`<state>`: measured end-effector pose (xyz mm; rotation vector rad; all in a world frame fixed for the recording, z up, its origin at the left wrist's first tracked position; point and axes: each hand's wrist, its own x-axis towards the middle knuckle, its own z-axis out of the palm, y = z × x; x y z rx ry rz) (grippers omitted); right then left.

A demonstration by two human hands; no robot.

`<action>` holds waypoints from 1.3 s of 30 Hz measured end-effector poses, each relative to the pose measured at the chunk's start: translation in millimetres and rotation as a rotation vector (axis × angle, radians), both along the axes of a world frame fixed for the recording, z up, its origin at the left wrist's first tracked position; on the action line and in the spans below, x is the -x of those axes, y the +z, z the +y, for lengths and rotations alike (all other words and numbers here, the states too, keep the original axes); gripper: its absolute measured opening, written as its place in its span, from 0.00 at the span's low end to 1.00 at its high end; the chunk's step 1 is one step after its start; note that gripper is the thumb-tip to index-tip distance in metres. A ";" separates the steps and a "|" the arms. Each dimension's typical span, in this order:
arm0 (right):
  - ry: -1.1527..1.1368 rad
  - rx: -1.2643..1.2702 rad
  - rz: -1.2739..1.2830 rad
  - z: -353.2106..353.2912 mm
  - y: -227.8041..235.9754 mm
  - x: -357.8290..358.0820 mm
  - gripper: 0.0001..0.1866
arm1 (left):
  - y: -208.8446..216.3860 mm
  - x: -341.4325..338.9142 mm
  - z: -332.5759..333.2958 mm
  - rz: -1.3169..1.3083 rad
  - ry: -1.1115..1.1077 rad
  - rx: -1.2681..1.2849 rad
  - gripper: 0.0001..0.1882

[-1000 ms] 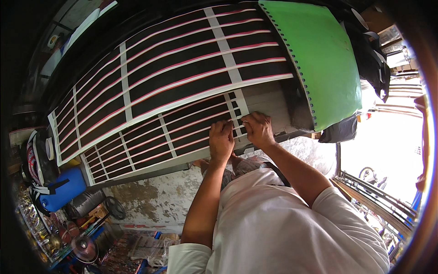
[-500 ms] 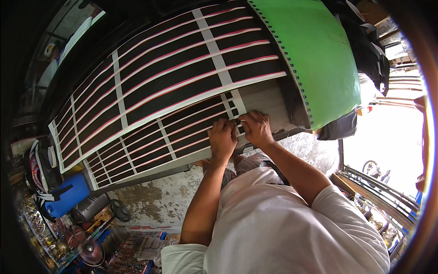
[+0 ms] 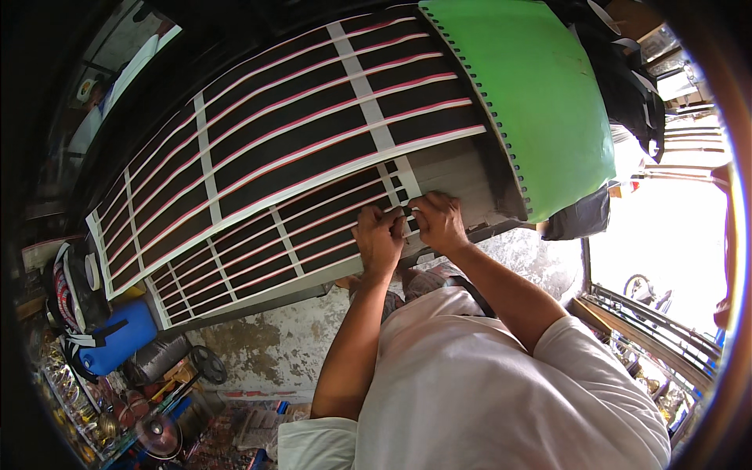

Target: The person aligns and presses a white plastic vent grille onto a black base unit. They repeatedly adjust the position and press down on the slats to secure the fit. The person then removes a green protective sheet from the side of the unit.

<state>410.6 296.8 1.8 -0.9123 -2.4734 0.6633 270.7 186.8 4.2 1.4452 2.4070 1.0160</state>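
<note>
One left hand, one right hand, mine: fingers curled at lower striped sheet, closure and hold unclear; I judge fingertip work, steadiness next.

Your upper sheet and lower sheet striped black, white and red, crossed with pale grey, grey surface, bright green cover, you wear a white shirt, blue container, mottled white-and-brown wall
</note>
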 end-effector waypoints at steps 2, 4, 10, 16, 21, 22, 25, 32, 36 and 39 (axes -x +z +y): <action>0.005 -0.003 -0.004 1.9 1.0 1.0 0.13 | 0.3 0.7 -0.7 -0.022 0.016 0.001 0.13; 0.007 -0.006 -0.006 3.8 1.9 1.9 0.13 | 1.8 2.3 -0.5 -0.049 0.019 0.012 0.13; 0.016 0.011 -0.005 3.1 3.8 2.2 0.13 | 0.8 3.7 -3.9 -0.020 -0.007 0.043 0.14; -0.053 0.064 0.068 7.5 -3.3 2.9 0.08 | 22.5 21.5 -30.6 -0.040 0.109 0.006 0.15; -0.202 0.206 0.030 17.9 -6.6 24.6 0.06 | -1.0 94.8 -112.9 0.322 0.439 0.044 0.17; -0.230 0.243 -0.017 21.3 -9.1 29.7 0.06 | -6.2 104.7 -123.4 0.312 0.458 0.064 0.19; -0.288 0.319 -0.144 21.0 -14.1 44.7 0.09 | -15.3 118.1 -140.1 0.337 0.392 0.247 0.22; -0.296 0.287 -0.207 19.3 -16.5 50.3 0.11 | -40.8 113.4 -153.0 0.332 0.372 0.303 0.28; -0.354 0.527 -0.235 23.7 -18.7 49.0 0.10 | -46.3 113.2 -156.6 0.355 0.378 0.317 0.29; -0.358 0.401 -0.226 24.6 -18.1 51.5 0.12 | -46.5 113.9 -156.0 0.327 0.384 0.323 0.29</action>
